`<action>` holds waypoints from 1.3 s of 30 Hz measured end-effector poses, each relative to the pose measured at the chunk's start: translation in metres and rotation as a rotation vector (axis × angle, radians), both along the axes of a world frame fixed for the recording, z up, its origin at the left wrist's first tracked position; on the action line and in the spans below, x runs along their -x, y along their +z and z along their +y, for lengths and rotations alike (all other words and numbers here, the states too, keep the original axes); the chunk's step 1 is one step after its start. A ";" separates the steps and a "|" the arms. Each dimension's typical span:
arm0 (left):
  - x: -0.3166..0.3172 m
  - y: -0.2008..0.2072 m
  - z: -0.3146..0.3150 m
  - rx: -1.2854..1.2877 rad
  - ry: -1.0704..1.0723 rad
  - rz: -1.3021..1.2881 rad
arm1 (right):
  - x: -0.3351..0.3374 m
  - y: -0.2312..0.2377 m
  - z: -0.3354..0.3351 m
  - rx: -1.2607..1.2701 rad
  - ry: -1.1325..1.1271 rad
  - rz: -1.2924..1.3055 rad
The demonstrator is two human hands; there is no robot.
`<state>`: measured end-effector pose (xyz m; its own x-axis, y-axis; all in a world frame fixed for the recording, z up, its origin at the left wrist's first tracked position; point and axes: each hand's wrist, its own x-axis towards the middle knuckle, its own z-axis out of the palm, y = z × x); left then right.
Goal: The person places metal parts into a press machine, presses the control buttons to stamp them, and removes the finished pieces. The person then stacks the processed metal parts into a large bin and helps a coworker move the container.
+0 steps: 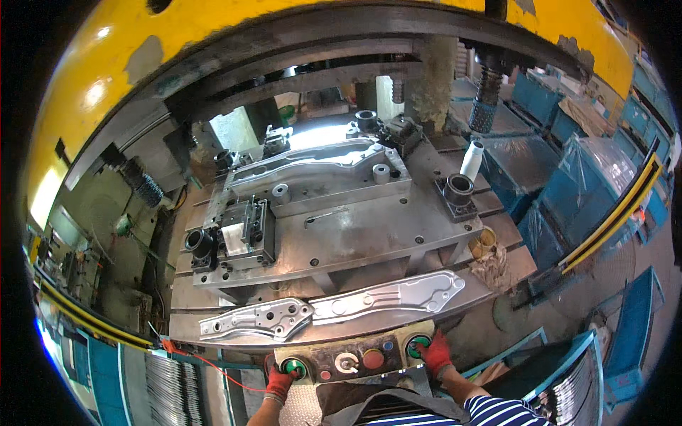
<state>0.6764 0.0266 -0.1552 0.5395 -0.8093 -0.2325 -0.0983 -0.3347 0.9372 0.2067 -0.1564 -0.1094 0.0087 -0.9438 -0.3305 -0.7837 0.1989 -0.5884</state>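
Left hand (pixel 279 383) and right hand (pixel 437 353) both touch the button box (pixel 320 348)

Both hands wear red gloves and are well apart. The left hand is on the left green button (pixel 293 367). The right hand is on the right green button (pixel 418 346). I see nothing held in either hand. I cannot tell how curled the fingers are, or if the buttons are pushed down.

Just past the left hand lies a short metal piece (pixel 245 321). Beside it, just past the right hand, lies a long metal piece (pixel 391 295). Both have bumps and holes, so I think some shaping is done. Farther ahead, between the hands, a third metal piece (pixel 323 157) sits on the steel block (pixel 362 227). It looks set in place. The yellow press top (pixel 92 78) is up high, with a gap below. I cannot tell if its squeeze is done or left.

Ahead of the left hand is the near corner of the steel table (pixel 192 323), which has slots. Past the right hand, it has a crumpled rag (pixel 490 268) on it.

Left of the left hand, many thin metal parts (pixel 174 394) stand in a row. Right of the right hand is a blue rack (pixel 595 348), with blue boxes (pixel 522 160) farther off.
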 end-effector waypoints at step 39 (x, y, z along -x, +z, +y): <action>0.061 0.122 -0.025 -0.085 -0.068 -0.861 | -0.149 0.167 -0.131 0.506 1.228 0.607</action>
<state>0.6156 0.0018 -0.0334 0.5067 -0.8444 0.1736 -0.7843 -0.3679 0.4996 0.3555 -0.2873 0.0577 0.8609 -0.4595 -0.2185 -0.4523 -0.8878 0.0849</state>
